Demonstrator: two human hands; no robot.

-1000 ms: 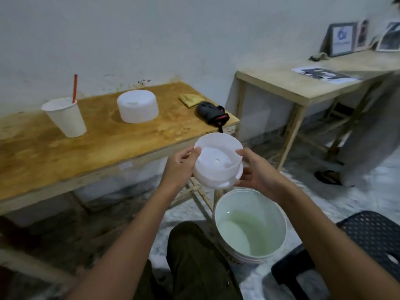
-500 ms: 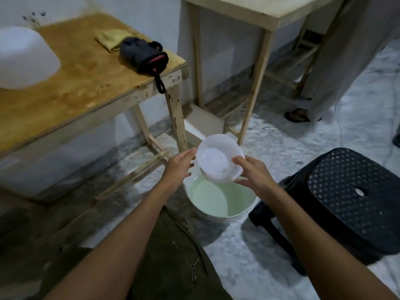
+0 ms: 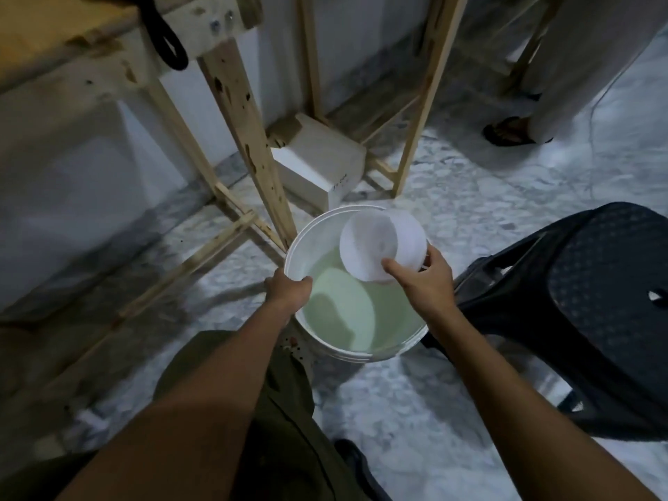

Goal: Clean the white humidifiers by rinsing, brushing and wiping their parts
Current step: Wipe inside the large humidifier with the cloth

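Note:
A white round humidifier part (image 3: 379, 244) is tilted on its side over the far right of a white bucket (image 3: 300, 240) that holds greenish water. My right hand (image 3: 423, 280) grips this part by its near edge, thumb on its open face. My left hand (image 3: 289, 287) holds the bucket's left rim, fingers hooked over it. The bucket stands on the marble floor between my knees.
A black plastic stool (image 3: 578, 301) stands right of the bucket. Wooden table legs (image 3: 253, 139) and a white box (image 3: 318, 168) are just behind it. Another person's foot in a sandal (image 3: 506, 132) is at the upper right. A black strap (image 3: 170, 48) hangs from the table edge.
My view has dropped from the tabletop to the floor. The humidifier part went down to the bucket and tipped sideways. My left hand let go of it and took the bucket's rim.

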